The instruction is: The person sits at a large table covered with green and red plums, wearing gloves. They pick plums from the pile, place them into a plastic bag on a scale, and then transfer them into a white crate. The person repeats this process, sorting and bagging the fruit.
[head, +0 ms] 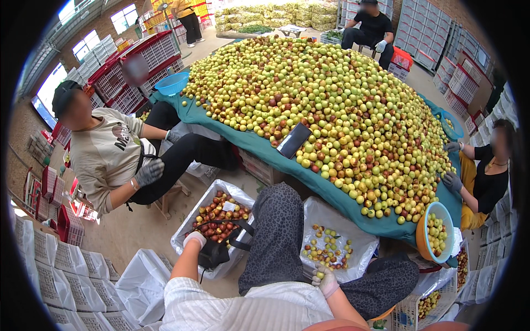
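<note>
My left hand [196,238], in a pale glove, is over the near left side of a lined crate [182,225] of mostly red-brown jujubes [217,229]. It is beside a black bag [213,253] with straps that lies on the fruit; its fingertips are hidden, so its grip is unclear. In front of my body, my gloved right hand [326,281] has its fingers closed around a yellow-green jujube [319,274]. Just beyond it, a second lined crate [360,244] contains scattered green and partly red jujubes [327,248].
A large jujube heap [323,103] covers the table with its green cloth [248,142]. A phone [294,140] lies at its edge. An orange-rimmed basin [423,231] holds jujubes. People sit at left [112,145], right [488,173] and far side [370,29]. Stacked crates [70,281] stand lower left.
</note>
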`<state>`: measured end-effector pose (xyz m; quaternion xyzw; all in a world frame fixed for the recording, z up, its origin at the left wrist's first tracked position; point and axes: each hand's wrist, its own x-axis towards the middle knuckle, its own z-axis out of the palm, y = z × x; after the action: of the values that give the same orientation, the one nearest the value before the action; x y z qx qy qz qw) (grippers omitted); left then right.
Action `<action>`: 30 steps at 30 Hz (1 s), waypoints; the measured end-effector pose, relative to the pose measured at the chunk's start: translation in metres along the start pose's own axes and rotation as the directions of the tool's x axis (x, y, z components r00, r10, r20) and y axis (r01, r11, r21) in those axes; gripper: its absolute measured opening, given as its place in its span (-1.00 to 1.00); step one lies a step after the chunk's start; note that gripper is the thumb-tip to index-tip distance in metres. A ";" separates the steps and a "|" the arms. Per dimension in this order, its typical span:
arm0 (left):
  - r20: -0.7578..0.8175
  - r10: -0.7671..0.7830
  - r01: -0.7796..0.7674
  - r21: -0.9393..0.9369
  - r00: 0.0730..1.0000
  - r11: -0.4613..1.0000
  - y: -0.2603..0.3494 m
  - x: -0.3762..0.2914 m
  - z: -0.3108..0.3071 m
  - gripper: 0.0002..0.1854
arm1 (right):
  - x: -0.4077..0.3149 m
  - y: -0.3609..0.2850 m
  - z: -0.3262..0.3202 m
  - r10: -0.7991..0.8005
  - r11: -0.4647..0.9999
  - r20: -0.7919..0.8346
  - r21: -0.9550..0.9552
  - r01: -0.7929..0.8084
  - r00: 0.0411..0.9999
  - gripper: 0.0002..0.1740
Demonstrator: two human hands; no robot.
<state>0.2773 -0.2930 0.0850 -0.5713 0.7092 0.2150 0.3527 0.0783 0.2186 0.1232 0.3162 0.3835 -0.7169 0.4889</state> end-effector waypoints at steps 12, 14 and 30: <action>0.008 0.414 -0.397 0.307 0.910 0.865 -0.042 0.104 0.068 -0.64 | 0.002 0.000 -0.004 0.019 1.000 0.001 -0.004 -0.019 1.000 -0.96; 0.080 0.338 -0.345 0.306 0.938 0.887 -0.038 0.096 0.059 -0.60 | 0.004 0.001 -0.005 0.029 1.000 0.007 0.000 -0.029 1.000 -0.97; 0.357 -0.336 0.380 -0.060 0.871 0.923 0.000 -0.008 0.001 -0.35 | 0.000 -0.001 -0.002 -0.005 0.998 -0.003 -0.055 0.005 1.000 -0.95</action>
<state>0.2789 -0.2869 0.0901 -0.6685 0.5038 0.2863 0.4662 0.0774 0.2205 0.1228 0.3029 0.4046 -0.7068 0.4950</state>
